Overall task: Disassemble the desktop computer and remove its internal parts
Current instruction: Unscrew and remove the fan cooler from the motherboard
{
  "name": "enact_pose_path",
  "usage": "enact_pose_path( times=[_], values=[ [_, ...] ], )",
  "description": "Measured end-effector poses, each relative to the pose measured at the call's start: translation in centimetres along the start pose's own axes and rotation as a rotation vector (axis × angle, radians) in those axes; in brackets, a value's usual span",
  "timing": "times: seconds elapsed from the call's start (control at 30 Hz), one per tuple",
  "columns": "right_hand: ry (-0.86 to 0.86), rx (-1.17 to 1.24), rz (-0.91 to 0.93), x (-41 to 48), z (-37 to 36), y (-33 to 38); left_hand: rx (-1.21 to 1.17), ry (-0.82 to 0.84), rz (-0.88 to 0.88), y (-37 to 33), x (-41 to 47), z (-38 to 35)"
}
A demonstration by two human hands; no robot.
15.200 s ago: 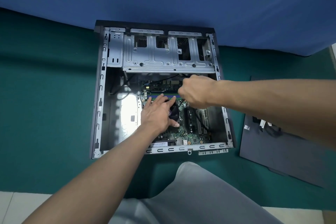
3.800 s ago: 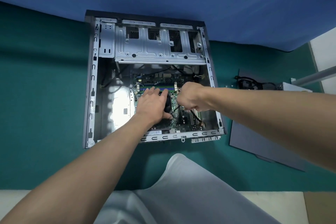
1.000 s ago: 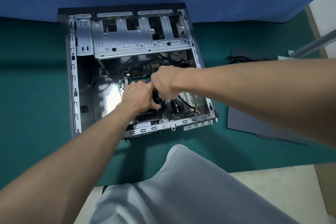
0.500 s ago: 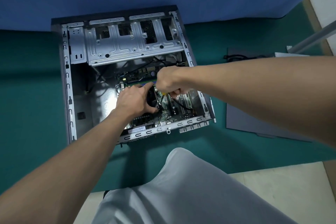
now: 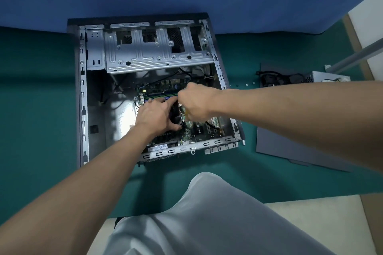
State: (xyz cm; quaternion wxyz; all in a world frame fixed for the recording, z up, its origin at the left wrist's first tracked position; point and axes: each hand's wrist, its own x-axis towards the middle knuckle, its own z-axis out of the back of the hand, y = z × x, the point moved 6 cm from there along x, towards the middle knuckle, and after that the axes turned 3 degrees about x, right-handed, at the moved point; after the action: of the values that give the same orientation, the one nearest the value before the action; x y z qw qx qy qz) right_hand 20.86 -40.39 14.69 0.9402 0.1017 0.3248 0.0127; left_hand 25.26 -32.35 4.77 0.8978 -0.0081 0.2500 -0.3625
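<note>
The open desktop case (image 5: 83, 93) lies on its side on a green mat. Its green motherboard (image 5: 199, 130) sits in the lower right part. My left hand (image 5: 155, 114) grips the black CPU cooler fan (image 5: 175, 117), fingers over its far edge and thumb at its near corner. My right hand (image 5: 194, 99) is a fist just right of the fan and holds a small screwdriver (image 5: 186, 113); only a yellowish bit of it shows below the fist. Its tip is hidden.
A silver drive cage (image 5: 157, 54) spans the far end of the case. To the right lie a grey side panel (image 5: 290, 143), a removed power supply (image 5: 323, 77) with black cables (image 5: 275, 78), and small screws (image 5: 246, 84). My knee is in the foreground.
My right hand has shifted slightly right, off the top of the fan to its right edge. My left hand stays on the fan. The view has drifted a little.
</note>
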Motion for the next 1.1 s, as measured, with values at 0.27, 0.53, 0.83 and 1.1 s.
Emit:
enact_pose_path(
  times=[0.27,0.53,0.83,1.1],
  values=[
    [0.092,0.510,-0.479,0.1,-1.7,-1.4,0.000,0.028,0.010,-0.1,-0.1,-0.1],
    [0.062,-0.619,0.272,-0.3,-2.1,3.4,-0.058,0.017,-0.016,-0.2,-0.8,0.0],
    [0.235,0.916,-0.739,0.3,-1.9,-1.7,-0.053,0.049,0.026,-0.2,-0.6,0.1],
    [0.104,-0.458,0.074,0.1,-0.5,2.0,-0.074,0.088,0.051,-0.4,-0.3,0.3]
  ],
)
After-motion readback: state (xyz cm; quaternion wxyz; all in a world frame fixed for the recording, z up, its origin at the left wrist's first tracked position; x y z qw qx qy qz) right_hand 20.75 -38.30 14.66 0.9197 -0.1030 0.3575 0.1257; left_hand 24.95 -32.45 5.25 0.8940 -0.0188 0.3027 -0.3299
